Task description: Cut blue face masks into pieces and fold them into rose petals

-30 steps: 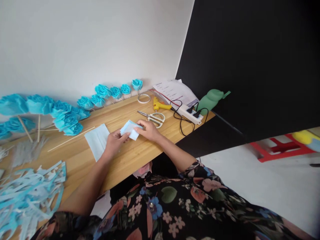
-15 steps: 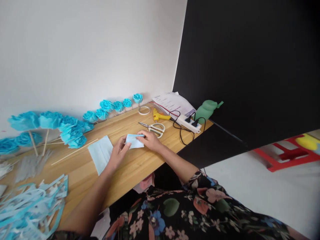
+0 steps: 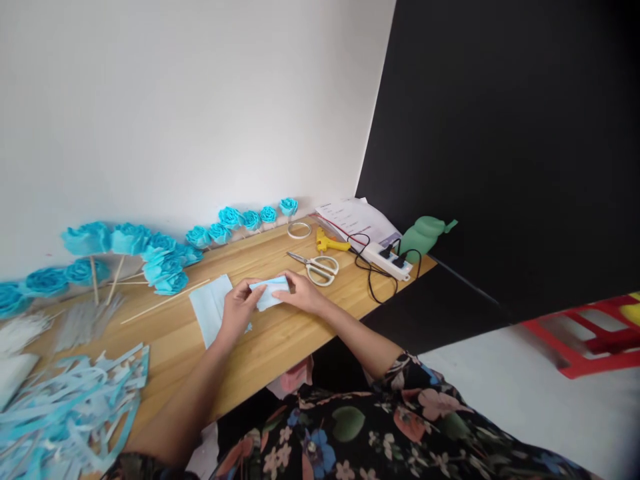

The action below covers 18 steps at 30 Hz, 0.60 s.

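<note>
Above the wooden table, a small folded light-blue fabric sheet is held between both hands. My left hand pinches its left end, thumb on the near face. At the other end, my right hand grips it with thumb and fingers. Behind my left wrist a larger pale-blue sheet lies flat, partly covered by that hand. Scissors with white handles rest just beyond my right hand, blades slightly apart. Past them are a yellow glue gun and a white ring that resembles a tape roll.
Blue fabric flowers, some on sticks, line the wall. A thin stick lies behind the sheet. Cut blue strips are heaped at the near left. A power strip with black cords, printed papers and a green container occupy the right end.
The head view has turned slightly, so the table and its objects appear farther right and lower. Both hands keep the folded sheet, now tilted a little with the fingers shifted along its edges.
</note>
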Each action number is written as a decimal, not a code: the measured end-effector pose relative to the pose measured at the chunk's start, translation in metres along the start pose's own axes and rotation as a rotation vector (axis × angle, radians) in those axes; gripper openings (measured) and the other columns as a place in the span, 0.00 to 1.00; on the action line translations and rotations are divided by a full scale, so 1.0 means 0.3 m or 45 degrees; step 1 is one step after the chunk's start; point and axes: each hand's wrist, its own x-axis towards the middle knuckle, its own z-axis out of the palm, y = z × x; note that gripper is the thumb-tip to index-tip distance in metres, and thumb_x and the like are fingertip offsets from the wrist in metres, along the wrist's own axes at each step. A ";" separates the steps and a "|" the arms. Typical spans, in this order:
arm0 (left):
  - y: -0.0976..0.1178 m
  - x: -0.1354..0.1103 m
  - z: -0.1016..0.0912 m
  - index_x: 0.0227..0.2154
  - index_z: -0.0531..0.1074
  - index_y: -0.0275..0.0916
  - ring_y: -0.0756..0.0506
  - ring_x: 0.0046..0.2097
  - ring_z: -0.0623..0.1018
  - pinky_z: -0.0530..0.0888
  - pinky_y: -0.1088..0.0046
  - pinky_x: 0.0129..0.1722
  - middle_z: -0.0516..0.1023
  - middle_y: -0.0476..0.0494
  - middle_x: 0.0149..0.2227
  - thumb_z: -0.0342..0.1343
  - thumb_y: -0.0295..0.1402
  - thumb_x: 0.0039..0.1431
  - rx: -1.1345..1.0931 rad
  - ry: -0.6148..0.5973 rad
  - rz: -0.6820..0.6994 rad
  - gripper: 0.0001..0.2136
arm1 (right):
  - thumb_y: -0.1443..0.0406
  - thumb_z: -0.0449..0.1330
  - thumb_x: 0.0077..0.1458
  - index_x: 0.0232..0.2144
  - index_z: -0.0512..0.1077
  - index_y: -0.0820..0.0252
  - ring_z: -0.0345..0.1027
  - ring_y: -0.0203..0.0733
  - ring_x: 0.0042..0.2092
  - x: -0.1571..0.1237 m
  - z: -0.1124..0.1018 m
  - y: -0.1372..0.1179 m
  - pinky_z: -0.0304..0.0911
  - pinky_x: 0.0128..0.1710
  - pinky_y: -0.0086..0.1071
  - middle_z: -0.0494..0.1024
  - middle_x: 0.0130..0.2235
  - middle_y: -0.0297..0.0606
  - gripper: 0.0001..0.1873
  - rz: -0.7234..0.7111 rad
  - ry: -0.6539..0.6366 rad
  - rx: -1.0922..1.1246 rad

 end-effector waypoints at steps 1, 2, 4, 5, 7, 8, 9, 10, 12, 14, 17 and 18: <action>-0.002 0.002 -0.001 0.32 0.77 0.37 0.50 0.27 0.71 0.68 0.75 0.28 0.77 0.50 0.27 0.67 0.47 0.48 -0.051 0.023 -0.001 0.18 | 0.57 0.66 0.51 0.38 0.73 0.61 0.66 0.36 0.34 0.008 0.001 -0.002 0.61 0.36 0.29 0.75 0.34 0.33 0.15 0.030 -0.015 0.052; -0.003 0.004 -0.002 0.32 0.76 0.37 0.50 0.29 0.72 0.69 0.75 0.30 0.77 0.49 0.28 0.67 0.47 0.48 -0.089 0.038 0.002 0.18 | 0.57 0.66 0.51 0.36 0.73 0.62 0.65 0.35 0.34 0.018 0.002 -0.003 0.61 0.36 0.29 0.74 0.33 0.33 0.15 0.054 -0.015 0.113; -0.005 0.008 -0.001 0.32 0.75 0.37 0.49 0.32 0.74 0.71 0.74 0.34 0.79 0.48 0.30 0.67 0.47 0.49 -0.128 0.032 0.018 0.17 | 0.54 0.66 0.51 0.34 0.72 0.62 0.65 0.36 0.34 0.041 -0.002 -0.005 0.61 0.37 0.30 0.74 0.32 0.33 0.17 0.084 0.016 0.266; -0.007 0.011 0.001 0.31 0.75 0.37 0.49 0.33 0.75 0.72 0.73 0.36 0.79 0.48 0.31 0.66 0.47 0.50 -0.128 0.016 0.028 0.17 | 0.53 0.66 0.51 0.34 0.71 0.62 0.66 0.36 0.34 0.054 -0.007 -0.008 0.62 0.37 0.30 0.74 0.32 0.33 0.18 0.084 0.026 0.333; -0.012 0.016 0.004 0.30 0.73 0.38 0.48 0.34 0.76 0.72 0.72 0.38 0.79 0.47 0.31 0.64 0.46 0.51 -0.076 -0.027 0.048 0.15 | 0.52 0.65 0.52 0.33 0.70 0.61 0.66 0.36 0.34 0.077 -0.023 -0.019 0.62 0.37 0.30 0.73 0.31 0.32 0.18 0.050 0.009 0.345; -0.015 0.018 0.005 0.29 0.72 0.38 0.47 0.34 0.76 0.72 0.71 0.38 0.78 0.47 0.30 0.63 0.46 0.51 -0.021 -0.049 0.050 0.15 | 0.53 0.64 0.53 0.32 0.69 0.61 0.65 0.36 0.33 0.088 -0.033 -0.027 0.60 0.36 0.30 0.72 0.30 0.32 0.17 0.020 -0.007 0.264; -0.017 0.021 0.005 0.29 0.72 0.38 0.46 0.33 0.76 0.72 0.71 0.37 0.78 0.47 0.29 0.62 0.46 0.51 0.053 -0.068 0.047 0.15 | 0.54 0.64 0.54 0.30 0.68 0.60 0.63 0.35 0.32 0.096 -0.044 -0.036 0.58 0.34 0.29 0.71 0.29 0.31 0.16 -0.016 -0.018 0.126; -0.019 0.023 0.005 0.30 0.72 0.39 0.46 0.33 0.76 0.72 0.70 0.36 0.77 0.47 0.28 0.61 0.47 0.50 0.137 -0.082 0.040 0.15 | 0.56 0.63 0.55 0.29 0.67 0.60 0.62 0.34 0.31 0.103 -0.054 -0.047 0.55 0.33 0.28 0.70 0.28 0.30 0.14 -0.057 -0.025 -0.049; -0.018 0.026 0.004 0.34 0.73 0.38 0.44 0.32 0.77 0.72 0.69 0.36 0.78 0.46 0.29 0.60 0.47 0.49 0.295 -0.079 0.031 0.17 | 0.60 0.63 0.57 0.26 0.66 0.60 0.58 0.33 0.29 0.114 -0.070 -0.068 0.49 0.31 0.28 0.67 0.26 0.29 0.13 -0.154 -0.062 -0.400; -0.012 0.026 0.001 0.41 0.74 0.37 0.44 0.32 0.78 0.72 0.68 0.36 0.80 0.45 0.33 0.61 0.47 0.48 0.390 -0.026 0.045 0.22 | 0.63 0.62 0.59 0.26 0.66 0.60 0.57 0.33 0.30 0.122 -0.076 -0.082 0.47 0.32 0.29 0.68 0.27 0.30 0.12 -0.262 -0.125 -0.624; -0.002 0.024 -0.008 0.45 0.76 0.37 0.45 0.30 0.77 0.72 0.69 0.34 0.82 0.45 0.34 0.60 0.48 0.51 0.410 0.055 0.078 0.23 | 0.63 0.61 0.61 0.30 0.69 0.60 0.60 0.34 0.32 0.133 -0.068 -0.082 0.48 0.33 0.28 0.72 0.30 0.33 0.09 -0.369 -0.182 -0.703; -0.001 0.024 -0.012 0.42 0.78 0.37 0.45 0.29 0.76 0.72 0.70 0.32 0.82 0.45 0.33 0.59 0.48 0.52 0.409 0.076 0.090 0.21 | 0.63 0.61 0.61 0.31 0.71 0.60 0.61 0.34 0.33 0.138 -0.063 -0.076 0.49 0.34 0.28 0.73 0.31 0.33 0.07 -0.382 -0.185 -0.694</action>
